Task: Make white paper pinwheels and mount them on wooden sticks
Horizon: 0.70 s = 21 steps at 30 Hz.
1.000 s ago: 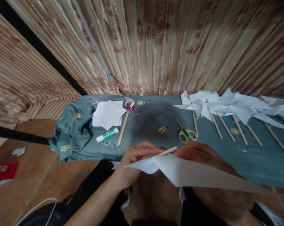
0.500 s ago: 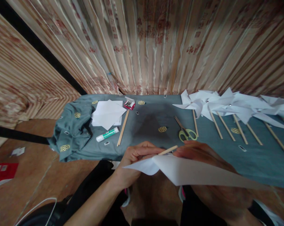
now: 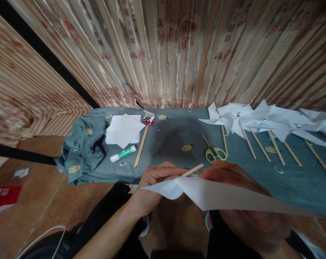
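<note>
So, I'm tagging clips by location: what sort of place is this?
Probably an indoor craft spot, perhaps at home: paper pinwheels lie in a row near scissors, and a pleated curtain hangs behind. It could also be a small workshop.

Honestly can't make out a single word for sure here. The glue stick (image 3: 123, 154) has a green label with pale lettering, way too small to read. The patterned curtain (image 3: 179, 54) carries reddish, boxed, character-like marks running in columns, but they're too soft to decipher. Those little black-and-white printed patches on the grey-green cloth (image 3: 173, 135) look like lettering, also illegible to me. And the red packet (image 3: 4, 197) on the floor shows a whitish label panel, its print just a blur.
</note>
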Each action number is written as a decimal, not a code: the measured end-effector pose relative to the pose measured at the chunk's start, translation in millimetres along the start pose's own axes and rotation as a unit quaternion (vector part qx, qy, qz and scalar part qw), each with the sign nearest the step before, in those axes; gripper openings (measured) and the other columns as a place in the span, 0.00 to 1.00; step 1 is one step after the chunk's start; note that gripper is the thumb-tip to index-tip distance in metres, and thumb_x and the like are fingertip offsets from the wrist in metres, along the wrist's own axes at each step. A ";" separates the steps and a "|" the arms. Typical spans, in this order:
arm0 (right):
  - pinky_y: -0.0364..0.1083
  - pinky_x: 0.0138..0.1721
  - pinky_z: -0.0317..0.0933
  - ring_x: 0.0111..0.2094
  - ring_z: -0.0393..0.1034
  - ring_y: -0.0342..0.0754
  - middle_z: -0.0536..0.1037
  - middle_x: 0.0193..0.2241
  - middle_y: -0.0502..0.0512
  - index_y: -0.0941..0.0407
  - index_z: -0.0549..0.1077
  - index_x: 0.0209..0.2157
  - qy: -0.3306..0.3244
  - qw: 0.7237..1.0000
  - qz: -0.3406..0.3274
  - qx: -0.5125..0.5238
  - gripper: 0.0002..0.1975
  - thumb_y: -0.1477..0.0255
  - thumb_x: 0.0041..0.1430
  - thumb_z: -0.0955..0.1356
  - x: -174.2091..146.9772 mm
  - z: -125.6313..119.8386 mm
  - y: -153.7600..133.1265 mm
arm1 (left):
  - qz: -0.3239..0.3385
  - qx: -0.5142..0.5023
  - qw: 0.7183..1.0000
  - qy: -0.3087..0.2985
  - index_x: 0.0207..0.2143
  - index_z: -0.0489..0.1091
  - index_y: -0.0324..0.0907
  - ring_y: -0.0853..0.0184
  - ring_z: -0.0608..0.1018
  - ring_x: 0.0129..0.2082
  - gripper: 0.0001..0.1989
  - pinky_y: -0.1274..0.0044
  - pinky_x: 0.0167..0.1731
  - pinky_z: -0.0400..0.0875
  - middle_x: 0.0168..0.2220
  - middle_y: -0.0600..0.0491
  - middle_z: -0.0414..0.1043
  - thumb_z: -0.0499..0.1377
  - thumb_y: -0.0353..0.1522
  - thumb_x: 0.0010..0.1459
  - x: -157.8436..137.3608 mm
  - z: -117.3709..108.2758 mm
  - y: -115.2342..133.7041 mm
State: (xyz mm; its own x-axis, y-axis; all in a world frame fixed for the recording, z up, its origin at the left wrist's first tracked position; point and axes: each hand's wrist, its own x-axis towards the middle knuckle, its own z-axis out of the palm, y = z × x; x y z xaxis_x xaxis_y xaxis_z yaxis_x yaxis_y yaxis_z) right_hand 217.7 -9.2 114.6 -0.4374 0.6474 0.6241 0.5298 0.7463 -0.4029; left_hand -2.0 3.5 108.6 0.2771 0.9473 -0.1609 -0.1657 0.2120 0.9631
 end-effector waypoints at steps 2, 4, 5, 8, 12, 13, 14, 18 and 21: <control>0.48 0.46 0.74 0.42 0.78 0.50 0.82 0.36 0.55 0.55 0.71 0.48 0.030 0.999 0.008 -0.005 0.15 0.78 0.59 0.67 4.5 2.7 -5.2 | -0.005 0.004 1.000 0.012 0.31 0.83 0.47 0.67 0.74 0.29 0.07 0.78 0.29 0.66 0.29 0.50 0.76 0.69 0.36 0.47 -0.2 0.6 0.5; 0.47 0.45 0.74 0.42 0.78 0.50 0.82 0.35 0.55 0.55 0.72 0.48 0.069 0.997 0.026 -0.005 0.14 0.79 0.60 0.66 6.4 7.4 -9.1 | -0.003 0.007 1.000 0.021 0.31 0.83 0.46 0.66 0.75 0.30 0.07 0.78 0.30 0.68 0.30 0.50 0.77 0.70 0.36 0.47 -0.1 1.2 0.4; 0.47 0.45 0.74 0.42 0.77 0.50 0.82 0.35 0.55 0.54 0.72 0.48 0.084 0.996 0.035 -0.003 0.14 0.79 0.60 0.66 6.3 10.1 -10.3 | -0.002 0.007 1.000 0.025 0.31 0.83 0.46 0.66 0.75 0.30 0.07 0.78 0.30 0.68 0.30 0.50 0.77 0.70 0.36 0.47 0.1 1.5 0.2; 0.49 0.44 0.74 0.41 0.78 0.50 0.82 0.34 0.53 0.53 0.71 0.49 0.100 0.994 0.036 0.010 0.16 0.79 0.61 0.65 4.1 16.4 -11.1 | 0.000 0.002 0.999 0.040 0.31 0.83 0.46 0.67 0.75 0.30 0.07 0.79 0.29 0.68 0.29 0.50 0.77 0.70 0.35 0.46 0.5 2.3 -0.3; 0.48 0.45 0.74 0.42 0.77 0.50 0.81 0.35 0.55 0.54 0.72 0.47 0.097 0.994 0.045 0.006 0.13 0.78 0.61 0.66 4.5 15.7 -11.0 | -0.001 0.001 0.999 0.037 0.30 0.83 0.45 0.68 0.76 0.29 0.08 0.80 0.29 0.69 0.30 0.50 0.77 0.71 0.37 0.46 -0.1 2.6 -0.4; 0.47 0.46 0.74 0.42 0.77 0.50 0.81 0.35 0.55 0.54 0.72 0.46 0.093 0.995 0.047 0.002 0.12 0.78 0.61 0.66 5.7 14.0 -11.0 | -0.001 0.000 0.999 0.034 0.30 0.83 0.45 0.68 0.76 0.29 0.09 0.80 0.29 0.69 0.30 0.50 0.77 0.71 0.38 0.46 -0.5 2.6 -0.4; 0.46 0.46 0.73 0.43 0.77 0.49 0.81 0.35 0.55 0.55 0.72 0.45 0.085 0.995 0.049 -0.003 0.11 0.78 0.61 0.67 7.2 12.0 -10.9 | -0.001 0.000 0.999 0.032 0.31 0.83 0.46 0.68 0.76 0.29 0.10 0.80 0.28 0.69 0.30 0.50 0.77 0.71 0.39 0.45 -1.1 2.7 -0.4; 0.45 0.47 0.73 0.41 0.78 0.48 0.81 0.35 0.55 0.56 0.72 0.45 0.048 0.999 0.023 -0.008 0.10 0.77 0.61 0.67 9.8 4.0 -7.5 | 0.007 0.003 0.999 0.037 0.31 0.83 0.47 0.69 0.76 0.28 0.12 0.81 0.28 0.69 0.29 0.49 0.76 0.72 0.42 0.45 -3.1 3.8 -0.4; 0.46 0.49 0.73 0.42 0.78 0.49 0.82 0.37 0.54 0.55 0.71 0.48 0.014 1.000 0.019 0.005 0.13 0.76 0.61 0.68 4.4 1.9 -2.3 | 0.012 -0.001 0.999 0.037 0.31 0.83 0.47 0.70 0.75 0.28 0.13 0.81 0.28 0.69 0.28 0.49 0.75 0.72 0.44 0.44 -3.8 5.0 -0.4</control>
State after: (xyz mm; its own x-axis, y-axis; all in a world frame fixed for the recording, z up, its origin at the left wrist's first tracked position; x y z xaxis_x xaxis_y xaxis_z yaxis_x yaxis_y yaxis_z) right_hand 213.1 -7.8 116.9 -0.3963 0.6711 0.6266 0.5385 0.7227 -0.4334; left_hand 1.7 -1.4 109.9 0.2017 0.9673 -0.1535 -0.1741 0.1897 0.9663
